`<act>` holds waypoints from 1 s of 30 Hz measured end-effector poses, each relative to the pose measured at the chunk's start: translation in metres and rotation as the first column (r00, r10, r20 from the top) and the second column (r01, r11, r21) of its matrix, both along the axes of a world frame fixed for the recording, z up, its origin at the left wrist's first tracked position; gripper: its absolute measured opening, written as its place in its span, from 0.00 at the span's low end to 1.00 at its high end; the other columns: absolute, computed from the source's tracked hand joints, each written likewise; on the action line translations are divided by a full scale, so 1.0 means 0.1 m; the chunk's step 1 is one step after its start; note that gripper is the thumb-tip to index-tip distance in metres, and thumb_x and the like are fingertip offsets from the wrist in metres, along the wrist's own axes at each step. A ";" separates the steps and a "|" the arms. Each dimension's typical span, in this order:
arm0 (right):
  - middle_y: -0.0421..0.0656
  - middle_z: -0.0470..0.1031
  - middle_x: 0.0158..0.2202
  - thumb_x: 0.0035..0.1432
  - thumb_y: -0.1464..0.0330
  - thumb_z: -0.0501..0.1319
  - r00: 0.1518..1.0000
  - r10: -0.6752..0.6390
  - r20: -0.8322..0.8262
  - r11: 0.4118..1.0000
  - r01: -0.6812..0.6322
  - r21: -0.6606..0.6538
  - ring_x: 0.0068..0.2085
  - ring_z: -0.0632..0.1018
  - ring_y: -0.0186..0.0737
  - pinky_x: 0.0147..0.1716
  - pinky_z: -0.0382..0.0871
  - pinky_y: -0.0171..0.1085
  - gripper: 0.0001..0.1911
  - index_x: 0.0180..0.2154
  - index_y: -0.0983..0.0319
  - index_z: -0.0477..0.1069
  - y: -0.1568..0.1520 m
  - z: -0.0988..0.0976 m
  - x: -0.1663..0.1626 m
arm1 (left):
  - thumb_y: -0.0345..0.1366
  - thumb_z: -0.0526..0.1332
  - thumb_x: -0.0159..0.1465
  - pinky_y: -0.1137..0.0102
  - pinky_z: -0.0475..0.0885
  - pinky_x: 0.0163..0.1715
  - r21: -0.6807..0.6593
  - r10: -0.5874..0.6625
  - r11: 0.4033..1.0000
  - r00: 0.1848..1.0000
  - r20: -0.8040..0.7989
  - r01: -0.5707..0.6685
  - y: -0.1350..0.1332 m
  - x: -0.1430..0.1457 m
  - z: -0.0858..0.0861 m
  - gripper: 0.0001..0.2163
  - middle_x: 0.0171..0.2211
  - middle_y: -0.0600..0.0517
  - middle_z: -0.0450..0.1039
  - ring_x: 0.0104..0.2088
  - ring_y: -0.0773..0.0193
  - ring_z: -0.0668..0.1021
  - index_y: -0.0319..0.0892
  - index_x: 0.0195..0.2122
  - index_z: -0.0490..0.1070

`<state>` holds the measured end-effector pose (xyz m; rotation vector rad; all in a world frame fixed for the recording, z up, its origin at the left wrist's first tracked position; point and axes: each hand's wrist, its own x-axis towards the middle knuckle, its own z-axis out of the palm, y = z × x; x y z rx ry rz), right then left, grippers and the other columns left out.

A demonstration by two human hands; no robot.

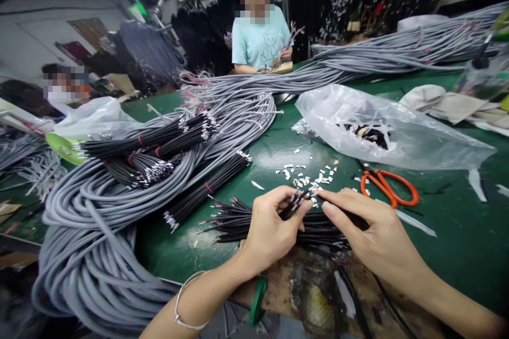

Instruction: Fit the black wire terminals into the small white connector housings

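My left hand (276, 222) is closed around a few short black cables, their stripped ends showing between thumb and fingers. Close beside it, my right hand (368, 228) pinches at the same cable ends, with a dark cable running under its palm. What exactly sits between the right fingertips is too small to tell. Under both hands lies a loose bundle of black cables (234, 222) with reddish wire tips. Just beyond the fingers, small white pieces (318, 177) are scattered on the green table (270, 151).
Orange-handled scissors (392, 188) lie to the right, below a clear plastic bag (382, 127) of dark parts. Tied black cable bundles (209, 185) and thick grey cable coils (91, 222) fill the left. A co-worker (262, 42) sits across the table. A green clamp (258, 301) is at the front edge.
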<state>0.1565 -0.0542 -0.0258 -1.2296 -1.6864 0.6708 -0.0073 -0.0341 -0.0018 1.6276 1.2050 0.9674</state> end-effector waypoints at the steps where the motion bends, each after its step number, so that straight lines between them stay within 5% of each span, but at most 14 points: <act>1: 0.38 0.76 0.37 0.61 0.66 0.57 1.000 0.003 0.000 1.000 -0.003 0.011 0.37 0.75 0.32 0.37 0.68 0.31 0.12 0.45 0.57 0.73 0.00 0.00 0.00 | 0.35 0.62 0.59 0.79 0.62 0.20 0.000 0.002 1.000 1.000 0.010 -0.002 0.00 0.00 0.00 0.06 0.20 0.57 0.65 0.18 0.74 0.68 0.38 0.30 0.68; 6: 0.39 0.77 0.38 0.60 0.68 0.57 1.000 -0.001 0.028 0.999 0.000 0.037 0.39 0.76 0.34 0.37 0.70 0.31 0.11 0.44 0.57 0.74 0.00 -0.02 0.01 | 0.37 0.62 0.60 0.78 0.63 0.22 -0.017 0.002 1.000 1.000 0.026 -0.002 -0.01 0.00 -0.04 0.08 0.19 0.57 0.66 0.19 0.73 0.69 0.38 0.29 0.68; 13: 0.38 0.78 0.37 0.58 0.71 0.59 0.991 -0.059 0.119 0.982 0.036 0.188 0.39 0.77 0.34 0.34 0.71 0.30 0.10 0.42 0.57 0.74 -0.02 0.02 0.01 | 0.40 0.56 0.64 0.77 0.61 0.22 -0.100 -0.145 0.984 0.989 0.031 0.147 0.06 -0.04 0.06 0.16 0.16 0.57 0.62 0.18 0.73 0.65 0.37 0.21 0.64; 20: 0.42 0.74 0.34 0.56 0.70 0.61 0.918 -0.275 0.284 0.879 0.121 0.461 0.32 0.75 0.33 0.30 0.66 0.33 0.14 0.46 0.64 0.71 -0.03 0.07 0.08 | 0.42 0.54 0.64 0.75 0.56 0.20 -0.125 -0.159 0.981 0.986 -0.054 0.152 0.05 -0.04 0.07 0.15 0.15 0.58 0.58 0.17 0.73 0.60 0.36 0.25 0.68; 25: 0.46 0.73 0.34 0.56 0.79 0.54 0.884 -0.148 0.444 0.800 -0.157 0.579 0.30 0.74 0.35 0.26 0.63 0.34 0.14 0.44 0.68 0.70 -0.01 0.02 0.18 | 0.41 0.56 0.62 0.75 0.54 0.20 -0.105 -0.160 0.984 0.975 -0.156 0.145 0.03 -0.04 0.06 0.14 0.17 0.57 0.57 0.20 0.73 0.59 0.36 0.25 0.70; 30: 0.49 0.73 0.29 0.60 0.79 0.47 0.731 -0.224 0.644 0.713 -0.328 0.620 0.25 0.70 0.37 0.22 0.58 0.37 0.14 0.37 0.71 0.71 0.02 0.05 0.16 | 0.38 0.58 0.60 0.74 0.52 0.20 -0.019 -0.138 0.990 0.937 -0.322 0.139 0.03 -0.03 0.07 0.16 0.16 0.58 0.55 0.20 0.72 0.59 0.36 0.17 0.64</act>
